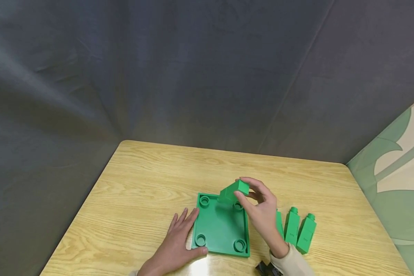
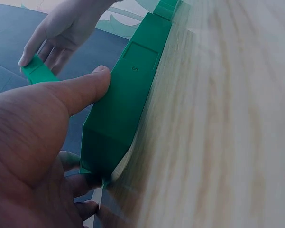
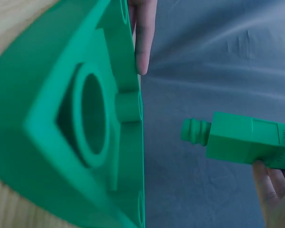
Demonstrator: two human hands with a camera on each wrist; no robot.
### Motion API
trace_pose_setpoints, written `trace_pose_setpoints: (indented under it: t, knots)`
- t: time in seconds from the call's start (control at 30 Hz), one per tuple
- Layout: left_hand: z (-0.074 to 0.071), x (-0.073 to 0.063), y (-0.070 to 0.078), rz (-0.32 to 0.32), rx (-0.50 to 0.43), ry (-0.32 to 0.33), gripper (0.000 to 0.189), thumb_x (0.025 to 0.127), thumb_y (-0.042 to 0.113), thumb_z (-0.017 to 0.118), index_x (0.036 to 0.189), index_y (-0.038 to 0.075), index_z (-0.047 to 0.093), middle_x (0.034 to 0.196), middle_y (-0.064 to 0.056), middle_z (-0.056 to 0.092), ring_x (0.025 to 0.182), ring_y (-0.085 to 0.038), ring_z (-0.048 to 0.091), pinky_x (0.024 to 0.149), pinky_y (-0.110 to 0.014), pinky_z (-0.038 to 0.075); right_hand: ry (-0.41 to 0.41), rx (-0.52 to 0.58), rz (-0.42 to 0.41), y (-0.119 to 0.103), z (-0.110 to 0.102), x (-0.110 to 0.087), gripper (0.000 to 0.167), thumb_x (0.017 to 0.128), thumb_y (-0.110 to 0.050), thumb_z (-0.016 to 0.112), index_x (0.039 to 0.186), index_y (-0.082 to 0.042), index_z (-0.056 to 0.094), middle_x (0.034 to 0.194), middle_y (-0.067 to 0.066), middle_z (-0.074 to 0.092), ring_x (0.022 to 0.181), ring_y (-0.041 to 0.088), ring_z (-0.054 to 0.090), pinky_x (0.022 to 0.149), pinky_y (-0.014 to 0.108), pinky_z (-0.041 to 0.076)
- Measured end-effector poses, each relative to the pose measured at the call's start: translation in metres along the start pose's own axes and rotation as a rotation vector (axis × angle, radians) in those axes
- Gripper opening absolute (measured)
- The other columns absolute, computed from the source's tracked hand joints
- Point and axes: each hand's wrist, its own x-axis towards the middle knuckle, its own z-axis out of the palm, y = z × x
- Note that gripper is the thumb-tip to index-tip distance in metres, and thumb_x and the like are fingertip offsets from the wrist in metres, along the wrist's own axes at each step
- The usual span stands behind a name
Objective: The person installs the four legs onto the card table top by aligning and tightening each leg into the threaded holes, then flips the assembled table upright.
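A square green plastic tabletop lies underside up, with a raised rim and a round socket at each corner. My left hand rests at its near left corner, thumb along the near side and straight, spread fingers by the left side. Over the far right corner, my right hand pinches a square green leg by its plain end. The leg's ridged, threaded end points away from the fingers, apart from the sockets in the right wrist view.
Three more green legs lie side by side on the wooden table, right of the tabletop and close to my right forearm. A black device sits at the right wrist. Dark grey fabric stands behind the table and along its left.
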Motion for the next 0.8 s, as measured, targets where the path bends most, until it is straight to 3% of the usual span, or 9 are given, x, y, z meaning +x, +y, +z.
trace_pose_setpoints:
  t: [0.27, 0.43, 0.8]
  knots:
    - [0.0, 0.0, -0.001, 0.003, -0.012, -0.006, 0.113, 0.09, 0.063, 0.086, 0.177, 0.018, 0.03, 0.18, -0.006, 0.036, 0.171, -0.037, 0.017, 0.135, -0.044, -0.005, -0.082, -0.032, -0.003, 0.002, 0.019, 0.009, 0.042, 0.089, 0.017, 0.082, 0.129, 0.005, 0.076, 0.124, 0.022, 0.078, 0.11, 0.006, 0.076, 0.089, 0.025, 0.066]
    - [0.0, 0.001, -0.003, 0.005, -0.024, -0.023, 0.113, 0.091, 0.064, 0.084, 0.178, 0.018, 0.028, 0.181, -0.005, 0.034, 0.171, -0.038, 0.015, 0.136, -0.051, -0.003, -0.127, -0.051, 0.008, 0.009, 0.03, 0.011, 0.041, 0.09, 0.014, 0.083, 0.129, 0.003, 0.077, 0.127, 0.02, 0.077, 0.109, 0.008, 0.076, 0.088, 0.025, 0.067]
    - [-0.001, 0.0, -0.002, 0.005, -0.023, -0.031, 0.112, 0.091, 0.061, 0.085, 0.178, 0.018, 0.028, 0.181, -0.005, 0.033, 0.171, -0.038, 0.015, 0.135, -0.052, -0.005, -0.212, -0.094, 0.032, 0.015, 0.047, 0.014, 0.039, 0.095, 0.005, 0.084, 0.132, -0.004, 0.077, 0.131, 0.013, 0.078, 0.109, 0.025, 0.079, 0.085, 0.037, 0.07]
